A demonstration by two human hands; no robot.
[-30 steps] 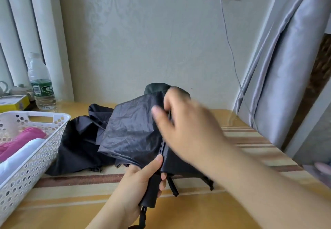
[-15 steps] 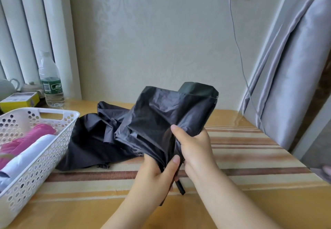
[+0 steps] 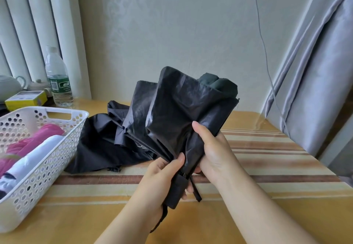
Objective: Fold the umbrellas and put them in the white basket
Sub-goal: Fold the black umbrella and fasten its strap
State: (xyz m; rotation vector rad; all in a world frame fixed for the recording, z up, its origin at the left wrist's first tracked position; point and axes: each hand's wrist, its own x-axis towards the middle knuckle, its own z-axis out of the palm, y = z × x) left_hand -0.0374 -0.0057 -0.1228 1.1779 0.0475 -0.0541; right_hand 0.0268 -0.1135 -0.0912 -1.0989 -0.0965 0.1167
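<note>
We are gripping the black umbrella (image 3: 183, 117) with both hands, the left hand (image 3: 162, 177) around its handle and the right hand (image 3: 215, 152) squeezing its canopy, above a striped table (image 3: 267, 159) beside the white basket (image 3: 57, 148), while the water bottle (image 3: 57, 77) label is proving too blurred to read.

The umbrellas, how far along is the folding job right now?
Done: a pink umbrella and a white umbrella already lie in the white basket. In hand: the left hand holds the handle of the black umbrella while the right hand gathers its loose canopy, not yet wrapped tight. Left: finish it and basket it; more black fabric lies on the table behind, possibly another umbrella.
</note>
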